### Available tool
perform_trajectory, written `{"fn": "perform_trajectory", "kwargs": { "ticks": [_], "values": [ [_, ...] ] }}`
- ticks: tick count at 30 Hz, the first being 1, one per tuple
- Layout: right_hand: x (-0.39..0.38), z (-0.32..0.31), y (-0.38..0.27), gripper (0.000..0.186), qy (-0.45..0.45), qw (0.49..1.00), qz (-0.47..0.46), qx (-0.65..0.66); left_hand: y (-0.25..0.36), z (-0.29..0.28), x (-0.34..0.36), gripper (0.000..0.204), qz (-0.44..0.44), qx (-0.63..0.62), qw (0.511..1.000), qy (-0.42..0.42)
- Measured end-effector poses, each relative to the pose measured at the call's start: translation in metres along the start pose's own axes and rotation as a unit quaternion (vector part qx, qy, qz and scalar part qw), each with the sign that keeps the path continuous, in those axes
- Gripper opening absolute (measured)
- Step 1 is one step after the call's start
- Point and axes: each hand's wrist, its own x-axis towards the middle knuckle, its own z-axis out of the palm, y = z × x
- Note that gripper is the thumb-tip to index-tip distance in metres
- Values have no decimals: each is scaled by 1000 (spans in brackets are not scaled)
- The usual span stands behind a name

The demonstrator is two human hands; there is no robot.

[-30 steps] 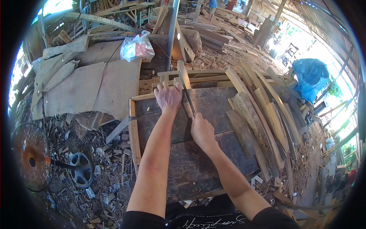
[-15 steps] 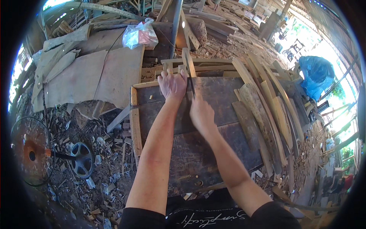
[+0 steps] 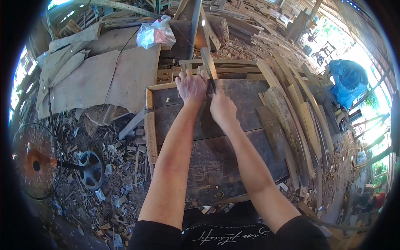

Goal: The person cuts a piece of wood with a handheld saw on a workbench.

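My left hand (image 3: pixel 192 87) is closed at the far edge of a dark wooden worktop (image 3: pixel 216 154). Its fingers curl over a small pale piece of wood (image 3: pixel 202 68), largely hidden by them. Just to the right, my right hand (image 3: pixel 223 109) is closed round a tool with a thin dark blade (image 3: pixel 211 86); its handle is inside the fist, and I cannot make out its exact kind. The blade points away from me, along a narrow wooden strip (image 3: pixel 208 59) that juts beyond the worktop's far edge.
Long boards (image 3: pixel 287 125) lie along the worktop's right side. A fan (image 3: pixel 36 164) with a round base (image 3: pixel 90 170) lies amid wood scraps at left. Beyond are a large plywood sheet (image 3: pixel 96 83) and a clear plastic bag (image 3: pixel 156 33); a blue bag (image 3: pixel 348 83) is at far right.
My right hand has pushed forward along the strip with the dark-bladed tool. The left hand keeps its place at the worktop's edge; the whole view has shifted slightly.
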Motion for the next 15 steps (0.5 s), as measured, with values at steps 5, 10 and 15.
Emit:
{"fn": "perform_trajectory", "kwargs": {
  "ticks": [5, 10, 15],
  "values": [
    [-13, 0, -1, 29, 10, 1000, -1, -14, -1, 13, -3, 50, 1, 9, 1000, 15],
    [-62, -14, -4, 29, -10, 999, 15, -33, 1, -1, 3, 51, -3, -2, 1000, -10],
    [7, 2, 4, 29, 7, 999, -6, -36, 4, 4, 0, 51, -6, -13, 1000, -2]
  ]
}}
